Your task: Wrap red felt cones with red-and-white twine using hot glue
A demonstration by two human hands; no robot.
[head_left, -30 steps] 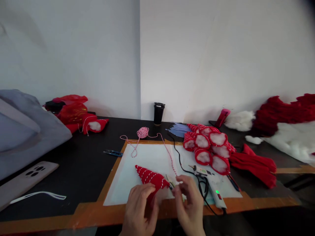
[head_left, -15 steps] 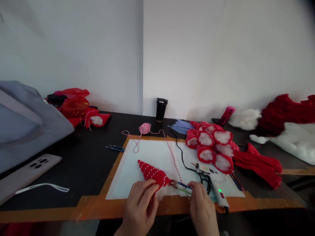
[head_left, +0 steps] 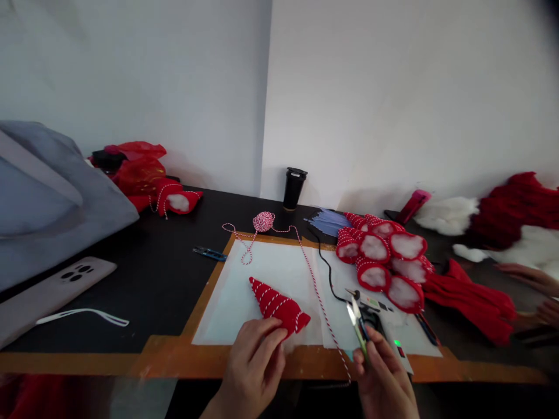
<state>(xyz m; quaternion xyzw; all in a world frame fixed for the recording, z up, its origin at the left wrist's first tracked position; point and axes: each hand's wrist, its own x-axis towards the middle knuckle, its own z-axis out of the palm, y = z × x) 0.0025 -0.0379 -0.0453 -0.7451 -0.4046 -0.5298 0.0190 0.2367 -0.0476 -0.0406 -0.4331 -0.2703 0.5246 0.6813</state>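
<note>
My left hand (head_left: 251, 364) is closed on the wide end of a red fabric cone (head_left: 274, 304) wound with red-and-white twine. Its tip points to the far left over white paper (head_left: 231, 297). In my right hand (head_left: 386, 372) is a pair of thread snips (head_left: 358, 327), blades upward, apart from the cone. Between the two hands runs a loose length of twine (head_left: 321, 297), which comes from a twine ball (head_left: 264, 221) at the back and hangs over the table's front edge.
Several stuffed red cones (head_left: 374, 247) lie at right beside a glue gun (head_left: 375, 302) with a black cord. Another person's hands (head_left: 535, 279) show at the right edge. A second pair of snips (head_left: 209, 253), a phone (head_left: 56, 291) and a grey bag (head_left: 56, 198) lie left; a black cup (head_left: 294, 189) stands behind.
My right hand has drawn the snips away from the cone to the right and turned their blades up. The twine now hangs apart from the cone. Another person's hands have appeared at right.
</note>
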